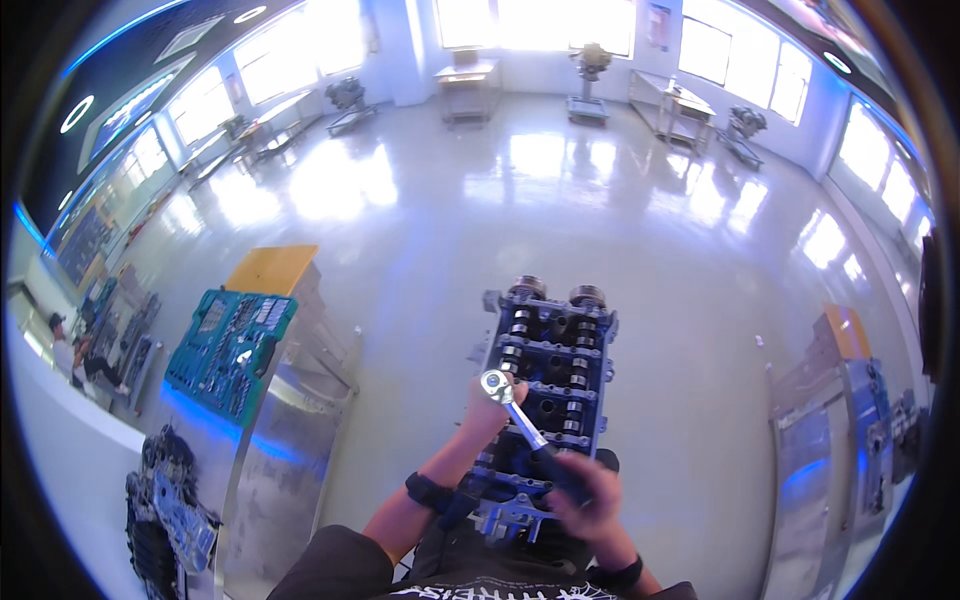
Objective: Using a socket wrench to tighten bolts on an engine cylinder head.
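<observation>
A ratchet wrench (526, 428) with a round chrome head and a black handle slants across an engine cylinder head (548, 365). My right hand (592, 500), slightly smeared by motion, is closed around the black handle near the cylinder head's close end. Just under the wrench's round head, my left hand (484, 412) is closed about the tool; its fingertips are partly hidden. Two rows of shiny camshaft lobes run along the cylinder head, with round gears (588, 296) at the far end. Whatever is below the wrench's head is covered by my hand.
To the left, a green tool case (232, 345) lies open on a metal workbench beside a yellow board (272, 268). An engine part (172, 500) stands at the lower left. Another metal bench (815, 470) is at the right. A person (85, 355) sits far left.
</observation>
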Motion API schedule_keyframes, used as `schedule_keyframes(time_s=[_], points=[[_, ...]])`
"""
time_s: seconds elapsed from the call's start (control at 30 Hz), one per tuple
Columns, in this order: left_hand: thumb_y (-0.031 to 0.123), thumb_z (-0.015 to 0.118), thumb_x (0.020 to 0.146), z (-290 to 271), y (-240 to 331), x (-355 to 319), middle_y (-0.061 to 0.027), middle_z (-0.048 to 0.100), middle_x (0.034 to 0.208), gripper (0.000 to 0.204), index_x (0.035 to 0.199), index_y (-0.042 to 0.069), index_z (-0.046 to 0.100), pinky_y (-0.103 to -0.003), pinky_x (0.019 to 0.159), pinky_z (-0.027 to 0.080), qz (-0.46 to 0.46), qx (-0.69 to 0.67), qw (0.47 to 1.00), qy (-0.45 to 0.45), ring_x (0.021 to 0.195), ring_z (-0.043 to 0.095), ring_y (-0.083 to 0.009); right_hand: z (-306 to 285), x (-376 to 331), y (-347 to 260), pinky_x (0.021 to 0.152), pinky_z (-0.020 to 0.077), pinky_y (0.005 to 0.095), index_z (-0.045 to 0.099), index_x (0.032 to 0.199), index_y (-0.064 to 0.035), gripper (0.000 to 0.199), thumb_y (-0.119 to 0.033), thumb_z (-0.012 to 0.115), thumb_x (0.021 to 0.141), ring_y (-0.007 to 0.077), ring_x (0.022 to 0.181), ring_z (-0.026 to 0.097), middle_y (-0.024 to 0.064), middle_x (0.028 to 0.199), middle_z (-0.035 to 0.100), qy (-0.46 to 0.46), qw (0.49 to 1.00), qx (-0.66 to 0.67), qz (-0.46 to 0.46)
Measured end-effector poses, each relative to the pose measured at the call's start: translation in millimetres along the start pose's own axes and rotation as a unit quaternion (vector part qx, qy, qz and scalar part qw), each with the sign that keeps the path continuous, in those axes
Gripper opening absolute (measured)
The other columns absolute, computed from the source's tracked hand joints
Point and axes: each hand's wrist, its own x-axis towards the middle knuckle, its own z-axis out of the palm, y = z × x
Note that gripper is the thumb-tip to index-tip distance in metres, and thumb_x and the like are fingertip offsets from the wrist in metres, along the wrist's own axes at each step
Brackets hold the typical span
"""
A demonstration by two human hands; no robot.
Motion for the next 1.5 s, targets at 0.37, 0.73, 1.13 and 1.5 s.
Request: schedule_keyframes(time_s=[0.37,0.73,1.13,1.5], points=[[0.019,0.064,0.088,17,13,-17,0.0020,0.054,0.054,0.029,0.066,0.002,0.061,-0.028,0.047,0.034,-0.012,0.037,0.999,0.002,0.051,0.042,-0.0048,121,40,-15,0.055,0.0476,0.0428,0.031,0.134,-0.0064,0.063,-0.017,0.060,0.080,0.0342,0.059,0.061,0.0139,0.063,0.059,-0.438,0.898,-0.006,-0.025],[0.024,0.054,0.095,3,-31,-9,0.0052,0.039,0.054,0.038,0.061,0.008,0.050,-0.026,0.046,0.025,-0.078,-0.129,0.988,-0.037,0.048,0.032,-0.0060,143,86,-16,0.050,0.0467,0.0422,0.025,0.138,0.0015,0.070,-0.033,0.057,0.085,0.0324,0.053,0.060,0.0119,0.056,0.056,-0.546,0.828,-0.094,-0.083],[0.030,0.050,0.097,4,-5,-9,0.0055,0.033,0.050,0.046,0.056,0.012,0.039,-0.026,0.042,0.017,-0.098,-0.190,0.976,-0.048,0.044,0.027,-0.0052,48,57,2,0.075,0.0499,0.0370,0.049,0.123,-0.0068,0.036,-0.020,0.056,0.090,0.0242,0.082,0.064,0.0150,0.092,0.064,-0.520,0.820,0.241,-0.007],[-0.001,0.054,0.086,-2,-20,-6,0.0057,0.042,0.057,0.011,0.085,0.003,0.064,-0.023,0.042,0.021,-0.064,-0.275,0.956,-0.086,0.046,0.034,-0.0032,-48,44,48,0.076,0.0522,0.0352,0.054,0.105,0.0007,0.035,-0.014,0.069,0.078,0.0277,0.086,0.065,0.0201,0.094,0.064,-0.290,0.853,0.406,0.151]])
